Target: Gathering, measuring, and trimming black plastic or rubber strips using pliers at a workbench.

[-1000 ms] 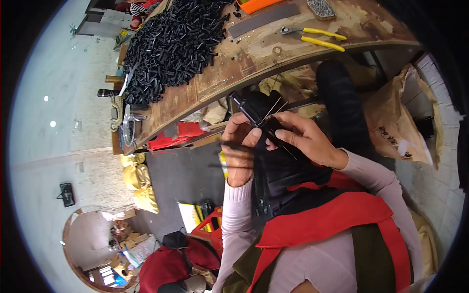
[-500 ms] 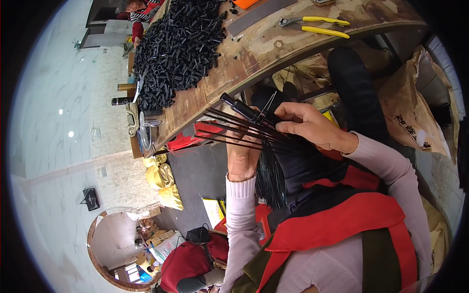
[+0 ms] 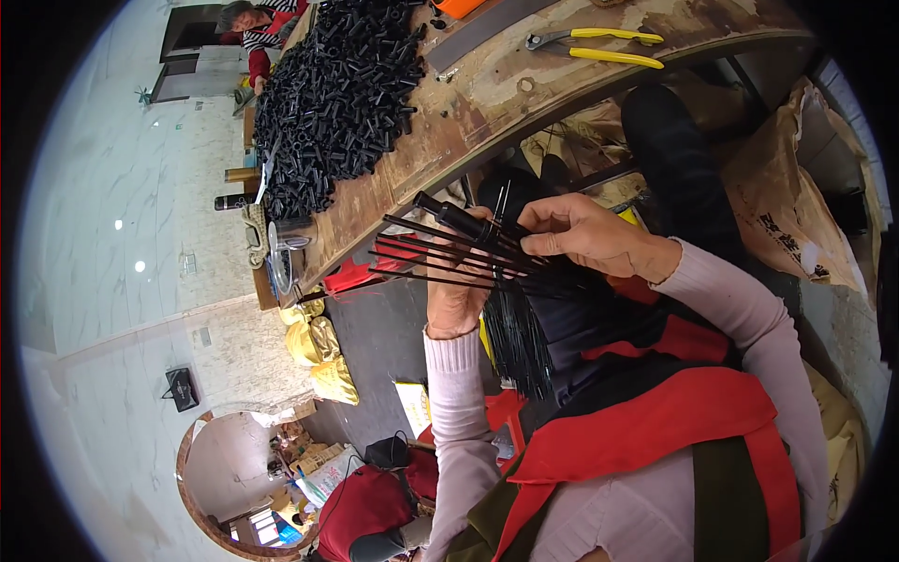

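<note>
My left hand (image 3: 453,302) is closed around a black tubular piece (image 3: 448,215) and several thin black rods (image 3: 433,253), which fan out to the left. The rods partly cover its fingers. Two thin, pale prongs (image 3: 503,199) stick up beside the tube's right end. My right hand (image 3: 590,234) is closed in a pinch at that end, thumb against forefinger; what its fingertips hold is too small to tell. Below the hands, a bundle of thin black strands (image 3: 524,342) hangs beside my dark-clothed lap.
A wooden bench (image 3: 487,103) crosses the top, bearing a heap of short black tubes (image 3: 342,103) and yellow-handled pliers (image 3: 599,47). A clear container (image 3: 286,253) stands at its left end. Brown sacking (image 3: 782,206) lies at right. Other people are at upper left and lower left.
The tube and rods have shifted slightly left, and the rods spread wider apart. My right hand has moved a little left, still pinching. The person at upper left shows more.
</note>
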`<state>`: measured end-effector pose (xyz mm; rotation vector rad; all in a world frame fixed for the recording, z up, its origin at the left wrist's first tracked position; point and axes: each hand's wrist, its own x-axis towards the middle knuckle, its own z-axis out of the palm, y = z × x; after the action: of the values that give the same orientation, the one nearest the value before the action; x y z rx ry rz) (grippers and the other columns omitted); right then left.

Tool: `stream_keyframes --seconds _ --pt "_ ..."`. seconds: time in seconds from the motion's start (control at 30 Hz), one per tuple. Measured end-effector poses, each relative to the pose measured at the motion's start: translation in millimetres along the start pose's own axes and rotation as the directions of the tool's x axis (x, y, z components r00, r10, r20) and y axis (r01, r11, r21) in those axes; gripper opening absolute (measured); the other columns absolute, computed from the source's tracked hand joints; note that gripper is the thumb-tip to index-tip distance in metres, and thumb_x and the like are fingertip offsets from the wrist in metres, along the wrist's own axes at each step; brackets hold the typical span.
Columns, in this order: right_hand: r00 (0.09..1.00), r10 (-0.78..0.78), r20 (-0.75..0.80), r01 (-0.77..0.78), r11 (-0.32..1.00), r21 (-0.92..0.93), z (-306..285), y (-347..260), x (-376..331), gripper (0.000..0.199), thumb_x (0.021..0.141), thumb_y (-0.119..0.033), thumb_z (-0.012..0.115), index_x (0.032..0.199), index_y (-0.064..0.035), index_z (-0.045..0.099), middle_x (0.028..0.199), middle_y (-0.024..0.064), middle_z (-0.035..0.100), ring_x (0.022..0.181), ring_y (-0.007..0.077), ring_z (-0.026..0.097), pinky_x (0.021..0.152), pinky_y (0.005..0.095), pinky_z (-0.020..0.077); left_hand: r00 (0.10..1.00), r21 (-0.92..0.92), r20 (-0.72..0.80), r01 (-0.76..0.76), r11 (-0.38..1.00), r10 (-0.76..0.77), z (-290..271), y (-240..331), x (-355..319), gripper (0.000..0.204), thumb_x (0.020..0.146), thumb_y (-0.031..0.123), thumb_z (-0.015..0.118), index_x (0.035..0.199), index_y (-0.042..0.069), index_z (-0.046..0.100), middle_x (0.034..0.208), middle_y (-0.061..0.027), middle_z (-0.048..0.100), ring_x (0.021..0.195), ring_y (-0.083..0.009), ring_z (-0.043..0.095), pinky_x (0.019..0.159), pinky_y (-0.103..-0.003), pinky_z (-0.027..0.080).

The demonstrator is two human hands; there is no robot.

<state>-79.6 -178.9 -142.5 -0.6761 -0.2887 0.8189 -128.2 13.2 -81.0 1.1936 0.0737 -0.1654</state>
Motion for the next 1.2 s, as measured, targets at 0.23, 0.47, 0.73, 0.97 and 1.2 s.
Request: stream_keyframes --seconds 0.23,0.47,0.73,0.97,1.2 --pt "0.975 0.19 0.115 -0.212 0.951 0.224 -14 -1 10 0.019 0.087 -0.004 0.071 0.104 0.0006 0.064 0.094 0.0035 0.066 0.088 0.0094 0.064 0.077 0.0209 0.0523 0.976 0.226 0.217 -0.037 0.973 -0.013 -34 -4 27 0.05 0.08 0.013 0.077 0.123 0.003 0.053 0.114 -0.0092 0.056 0.095 -0.0188 0.061 0.08 -0.03 0.055" --pt "0.99 -0.083 -0.118 0.113 0.955 0.274 0 -3 7 0.016 0.086 -0.001 0.07 0.101 0.001 0.066 0.096 0.0047 0.068 0.088 0.0116 0.065 0.08 0.022 0.0519 0.999 -0.234 -0.013 -0.05 0.971 0.049 6 -40 38 0.036 0.102 0.028 0.048 0.13 0.006 0.051 0.119 -0.0103 0.06 0.108 -0.0193 0.058 0.094 -0.031 0.048" --pt "0.915 -0.324 -0.243 0.346 0.936 0.057 33 8 2 0.017 0.087 0.001 0.068 0.104 0.0015 0.065 0.098 0.0037 0.066 0.091 0.0094 0.061 0.084 0.0228 0.0475 0.894 0.338 -0.283 -0.245 0.909 0.347 66 3 8 0.029 0.082 0.002 0.076 0.107 -0.001 0.062 0.093 -0.0038 0.068 0.081 -0.0105 0.061 0.078 -0.024 0.049" --pt "0.908 -0.364 -0.207 0.394 0.91 0.129 31 9 5 0.015 0.086 0.001 0.07 0.099 -0.0018 0.063 0.105 0.005 0.065 0.097 0.0114 0.061 0.089 0.024 0.0476 0.917 0.279 -0.209 -0.276 0.92 0.339 51 -1 0 0.024 0.086 0.005 0.073 0.107 -0.003 0.064 0.103 -0.0106 0.07 0.093 -0.0144 0.065 0.086 -0.027 0.051" --pt "0.963 -0.225 -0.148 0.258 0.927 0.271 5 17 10 0.017 0.084 0.003 0.071 0.097 -0.0045 0.064 0.108 0.0036 0.065 0.101 0.0117 0.061 0.093 0.0244 0.0464 0.929 0.322 -0.147 -0.281 0.904 0.341 50 -10 1 0.024 0.089 0.006 0.069 0.11 -0.005 0.064 0.106 -0.0107 0.07 0.095 -0.0139 0.064 0.086 -0.027 0.05"
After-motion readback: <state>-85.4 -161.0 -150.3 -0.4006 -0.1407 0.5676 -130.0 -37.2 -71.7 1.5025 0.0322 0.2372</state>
